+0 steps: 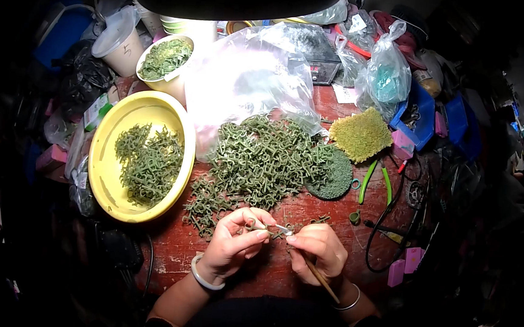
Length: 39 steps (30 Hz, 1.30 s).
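Above the near part of the red table, my left hand [232,239] pinches a small curled green piece [250,223] between thumb and fingers. My right hand [320,249] grips a thin tool with a wooden handle [322,279]; its pale metal tip [282,228] reaches to the left hand's fingertips. Exactly what kind of tool it is cannot be made out. Just beyond both hands spreads a large pile of small twisted green pieces [262,157], with a few loose ones beside the fingers.
A yellow basin [95,170] holding more green pieces stands at left, below a white tub [173,86] of them. Clear plastic bag [244,71] lies behind the pile. Rightward are a round green mat [337,179], a yellow sponge-like block [361,135], green-handled pliers [367,182] and blue bins [423,117].
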Available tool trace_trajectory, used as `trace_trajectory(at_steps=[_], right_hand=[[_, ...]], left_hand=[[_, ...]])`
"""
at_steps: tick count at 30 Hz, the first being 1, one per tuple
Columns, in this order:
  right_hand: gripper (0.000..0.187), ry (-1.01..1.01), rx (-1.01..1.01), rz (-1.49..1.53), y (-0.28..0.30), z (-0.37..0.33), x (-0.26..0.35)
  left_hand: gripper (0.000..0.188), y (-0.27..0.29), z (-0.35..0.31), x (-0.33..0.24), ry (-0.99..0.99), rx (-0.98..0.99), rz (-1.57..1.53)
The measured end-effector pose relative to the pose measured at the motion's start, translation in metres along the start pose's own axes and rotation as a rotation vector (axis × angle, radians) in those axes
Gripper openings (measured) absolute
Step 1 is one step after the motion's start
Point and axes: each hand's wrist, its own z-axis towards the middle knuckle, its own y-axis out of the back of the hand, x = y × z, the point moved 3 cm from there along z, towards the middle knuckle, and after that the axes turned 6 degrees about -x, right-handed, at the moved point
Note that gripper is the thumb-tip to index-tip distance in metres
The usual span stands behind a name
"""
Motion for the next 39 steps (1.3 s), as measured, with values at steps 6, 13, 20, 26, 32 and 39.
trace_trajectory(at_steps=[6,13,20,26,32,39], right_hand=[[0.03,-0.052,0.059,0.003,-0.001,-0.003,-0.001],[0.03,-0.057,0.097,-0.018,-0.004,-0.005,-0.002],[0.028,-0.037,0.069,-0.046,-0.005,-0.004,-0.001],[0.028,-0.02,0.092,-0.053,-0.005,-0.004,0.0],[0.02,-0.199,0.013,0.066,-0.001,-0.007,-0.004],[0.018,-0.528,-0.126,0.334,0.008,-0.014,-0.014]], left_hand=[[0.009,0.0,-0.001,0.0,0.077,-0.006,-0.081],[0.009,-0.001,-0.001,-0.001,0.062,0.012,-0.088],[0.008,-0.002,0.0,0.001,0.064,-0.002,-0.115],[0.011,0.0,0.0,0.0,0.08,0.003,-0.111],[0.007,-0.004,0.0,0.001,0.047,-0.037,-0.045],[0.019,-0.003,0.001,0.006,0.05,0.036,0.123]])
